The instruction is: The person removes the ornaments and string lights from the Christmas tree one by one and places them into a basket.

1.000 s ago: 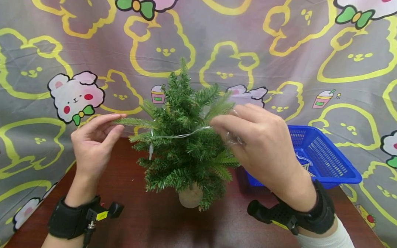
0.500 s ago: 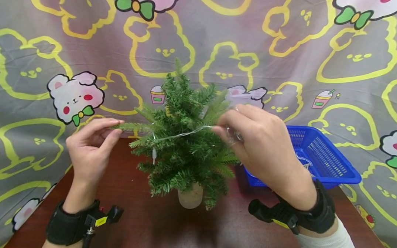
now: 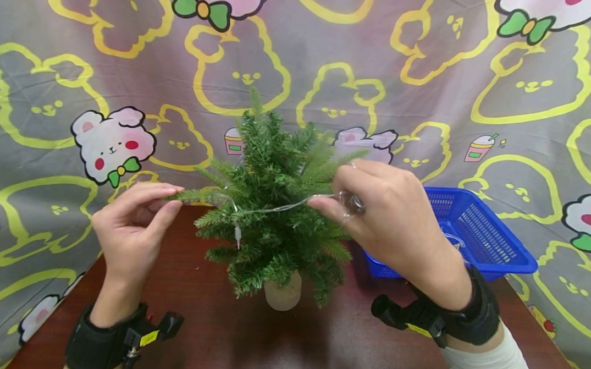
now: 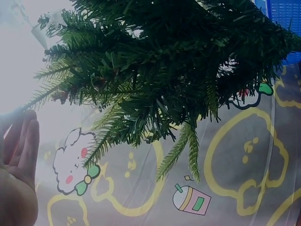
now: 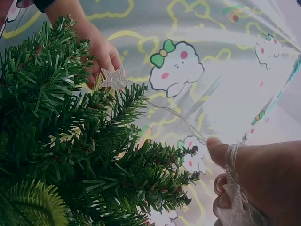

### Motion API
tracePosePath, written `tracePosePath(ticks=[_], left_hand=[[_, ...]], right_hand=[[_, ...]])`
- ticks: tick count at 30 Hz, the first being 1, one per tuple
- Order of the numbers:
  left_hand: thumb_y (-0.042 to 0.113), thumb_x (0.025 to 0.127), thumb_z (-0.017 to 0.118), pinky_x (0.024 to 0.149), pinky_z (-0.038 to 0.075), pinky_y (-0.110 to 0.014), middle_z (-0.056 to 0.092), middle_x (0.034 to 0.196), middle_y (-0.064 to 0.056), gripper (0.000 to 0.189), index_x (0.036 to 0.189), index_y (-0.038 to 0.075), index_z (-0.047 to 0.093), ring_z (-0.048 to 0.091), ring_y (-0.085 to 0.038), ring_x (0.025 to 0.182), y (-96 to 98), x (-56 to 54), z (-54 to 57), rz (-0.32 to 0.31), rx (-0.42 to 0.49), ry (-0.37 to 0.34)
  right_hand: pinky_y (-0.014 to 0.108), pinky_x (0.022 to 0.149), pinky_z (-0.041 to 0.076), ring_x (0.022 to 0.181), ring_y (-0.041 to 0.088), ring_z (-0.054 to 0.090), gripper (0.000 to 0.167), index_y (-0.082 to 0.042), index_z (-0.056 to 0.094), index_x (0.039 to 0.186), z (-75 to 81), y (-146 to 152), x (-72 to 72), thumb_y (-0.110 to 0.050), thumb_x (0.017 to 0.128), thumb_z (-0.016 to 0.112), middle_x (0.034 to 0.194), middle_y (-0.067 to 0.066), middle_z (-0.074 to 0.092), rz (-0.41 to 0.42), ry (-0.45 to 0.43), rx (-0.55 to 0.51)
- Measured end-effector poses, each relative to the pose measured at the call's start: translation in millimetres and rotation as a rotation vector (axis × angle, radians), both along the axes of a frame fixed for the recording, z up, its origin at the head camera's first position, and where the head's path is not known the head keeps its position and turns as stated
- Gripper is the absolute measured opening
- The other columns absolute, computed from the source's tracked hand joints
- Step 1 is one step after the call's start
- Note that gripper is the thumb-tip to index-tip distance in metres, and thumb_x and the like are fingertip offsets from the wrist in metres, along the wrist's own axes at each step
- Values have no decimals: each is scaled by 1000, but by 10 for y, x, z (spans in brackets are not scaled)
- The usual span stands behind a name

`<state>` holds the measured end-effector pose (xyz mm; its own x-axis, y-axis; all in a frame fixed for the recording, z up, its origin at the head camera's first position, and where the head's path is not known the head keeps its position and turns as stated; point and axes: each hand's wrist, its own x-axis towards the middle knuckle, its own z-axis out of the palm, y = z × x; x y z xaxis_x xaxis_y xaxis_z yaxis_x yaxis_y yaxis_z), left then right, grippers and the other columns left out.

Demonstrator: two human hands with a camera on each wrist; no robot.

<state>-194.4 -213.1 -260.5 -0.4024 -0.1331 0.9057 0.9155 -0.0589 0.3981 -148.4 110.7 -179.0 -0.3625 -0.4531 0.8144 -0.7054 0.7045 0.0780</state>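
Observation:
A small green artificial Christmas tree stands on the table on a pale round base. My left hand pinches the tip of a light-green branch on its left side. My right hand grips a clear string-light wire that runs across the tree's front. More of the wire is bunched in that palm, seen in the right wrist view as a clear coil. A clear star on the string hangs by the left branches, and only its thin edge shows in the head view.
A blue plastic basket with some pale wire inside stands at the right, behind my right forearm. The brown table is backed by a grey cloth with cartoon prints. Each wrist wears a black camera strap.
The treetop has tilted left as my left hand moves slightly left and down with the branch. The star shifts right. My right hand keeps the wire drawn across the front.

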Motion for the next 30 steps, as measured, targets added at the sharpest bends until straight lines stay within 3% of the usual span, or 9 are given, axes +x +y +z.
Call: tracePosePath(ticks=[5,12,21,30], left_hand=[[-21,77,67,68,56,-15,75,95,-13,18,94,-25,65,69,-13,77,-4,8,-3,0,-4,19],[-20,76,69,68,57,-15,76,95,-12,18,93,-25,66,70,-14,79,5,32,4,9,-8,25],[-16,78,72,71,57,-15,76,94,-10,16,91,-24,66,70,-15,82,31,85,22,24,-16,39],[-16,77,73,69,57,-15,76,92,-12,16,89,-23,67,71,-16,82,40,122,19,19,-11,62]], right_hand=[[27,50,30,52,8,38,58,-15,48,62,-13,11,-14,-61,97,41,58,-6,40,28,12,-9],[23,53,28,55,6,35,50,-16,50,63,-17,54,-20,-49,100,50,59,-5,38,123,-13,-30],[22,58,38,63,5,50,26,-14,73,81,-5,90,-12,-33,97,64,72,-5,65,171,-61,-33],[25,58,42,64,5,55,11,-12,76,91,0,111,-7,-20,93,69,77,-3,70,139,-72,-16]])
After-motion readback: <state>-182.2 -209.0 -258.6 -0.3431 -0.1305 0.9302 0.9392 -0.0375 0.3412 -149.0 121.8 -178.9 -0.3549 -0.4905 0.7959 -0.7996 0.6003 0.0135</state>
